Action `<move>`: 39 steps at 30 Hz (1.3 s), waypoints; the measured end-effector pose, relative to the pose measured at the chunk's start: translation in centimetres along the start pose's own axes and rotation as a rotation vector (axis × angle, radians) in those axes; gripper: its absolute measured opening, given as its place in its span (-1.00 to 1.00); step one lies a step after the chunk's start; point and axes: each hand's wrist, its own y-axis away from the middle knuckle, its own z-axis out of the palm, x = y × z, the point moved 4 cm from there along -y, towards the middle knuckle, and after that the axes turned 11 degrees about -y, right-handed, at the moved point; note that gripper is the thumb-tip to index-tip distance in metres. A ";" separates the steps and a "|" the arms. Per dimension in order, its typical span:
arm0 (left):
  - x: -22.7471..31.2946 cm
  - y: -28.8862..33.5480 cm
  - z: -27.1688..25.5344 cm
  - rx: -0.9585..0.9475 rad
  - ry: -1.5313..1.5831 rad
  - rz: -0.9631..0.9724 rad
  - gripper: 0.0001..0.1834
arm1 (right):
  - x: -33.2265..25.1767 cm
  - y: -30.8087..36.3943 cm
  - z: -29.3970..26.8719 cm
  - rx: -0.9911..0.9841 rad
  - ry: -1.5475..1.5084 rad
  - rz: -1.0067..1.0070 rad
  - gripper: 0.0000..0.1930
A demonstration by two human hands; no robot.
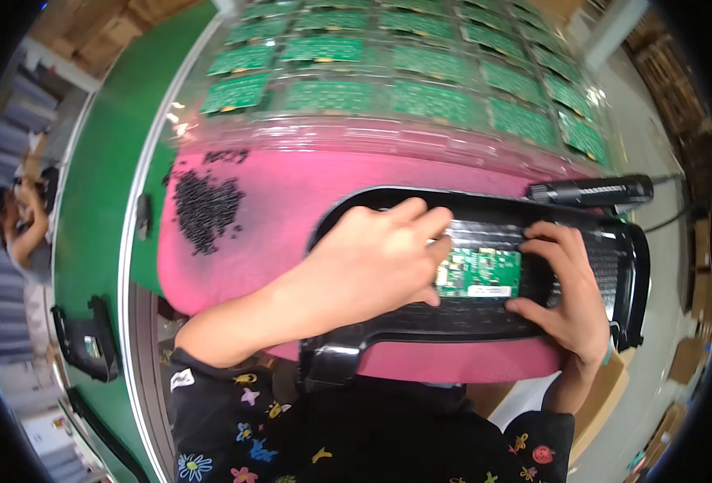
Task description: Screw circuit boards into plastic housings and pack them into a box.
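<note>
A green circuit board [489,274] with a white label lies inside a long black plastic housing [388,320]. My left hand [384,253] reaches over the housing's left part, its curled fingers and thumb closed at the board's left end, which they partly cover. At the other end, the thumb and bent fingers of my right hand [569,282] grip the board's right edge from both corners. The housing rests on a pink mat [267,193], its open side up. Whether the board sits flat in the housing cannot be made out.
Clear trays [356,125] of green boards stand behind the mat. Many small black screws [204,211] lie heaped at left. A black electric screwdriver [594,191] rests behind the housing. Left of a metal rail, another black housing [88,338] lies on a green belt; a person [26,225] sits beyond.
</note>
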 end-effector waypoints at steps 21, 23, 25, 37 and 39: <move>-0.6 0.2 0.7 0.011 0.041 0.021 -0.44 | 3.7 -2.9 -6.4 0.948 -0.244 -0.146 -0.42; -0.4 0.2 0.6 0.011 0.041 0.031 -0.43 | 2.4 -4.7 -6.0 0.894 -0.491 -0.062 -0.15; -0.4 0.0 0.4 0.025 0.044 0.019 -0.42 | 3.8 -6.7 -5.8 0.901 -0.596 0.057 -0.02; -0.3 0.0 0.6 0.049 0.094 -0.005 -0.46 | 0.9 -8.7 -3.1 0.497 -1.284 0.068 -0.60; -0.5 0.0 0.8 0.050 0.095 -0.034 -0.46 | -0.2 -7.8 -3.4 0.625 -1.332 -0.102 -0.57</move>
